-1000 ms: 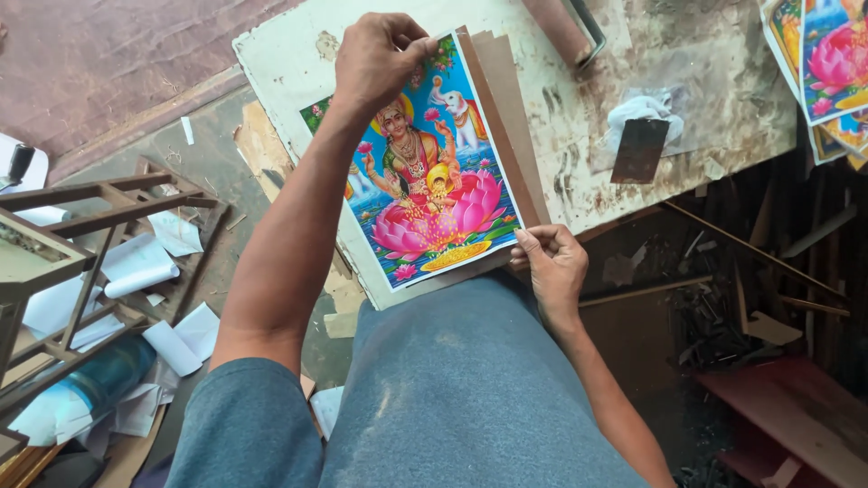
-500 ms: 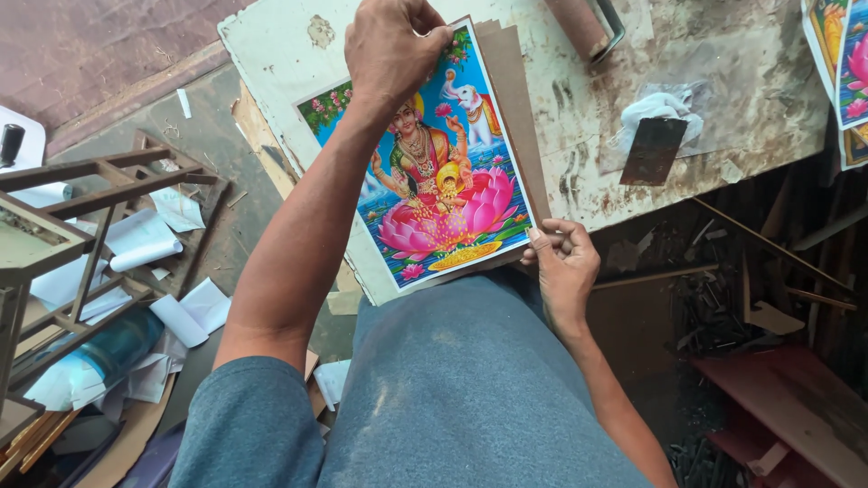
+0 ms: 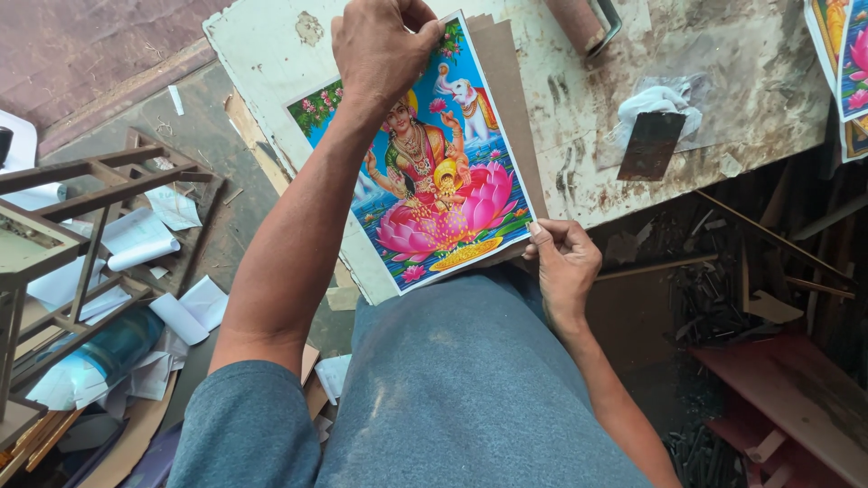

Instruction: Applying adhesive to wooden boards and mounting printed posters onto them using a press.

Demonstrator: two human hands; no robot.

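A colourful printed picture [image 3: 434, 181] of a seated figure on a pink lotus with an elephant lies on a brown backing board [image 3: 506, 99] on a worn white worktable [image 3: 561, 154]. My left hand [image 3: 380, 50] presses flat on the picture's far edge. My right hand [image 3: 562, 264] pinches the picture's near right corner together with the board at the table's edge.
A roller tool [image 3: 583, 23] lies at the table's far side, a dark metal scraper [image 3: 649, 145] and crumpled plastic to the right, more prints [image 3: 841, 63] at the far right. A wooden frame rack [image 3: 81, 235] and paper scraps fill the floor on the left; wood offcuts [image 3: 778, 380] lie on the right.
The view has shifted slightly. My left hand stays pressed on the top of the picture and my right hand has closed more firmly on the lower right corner.
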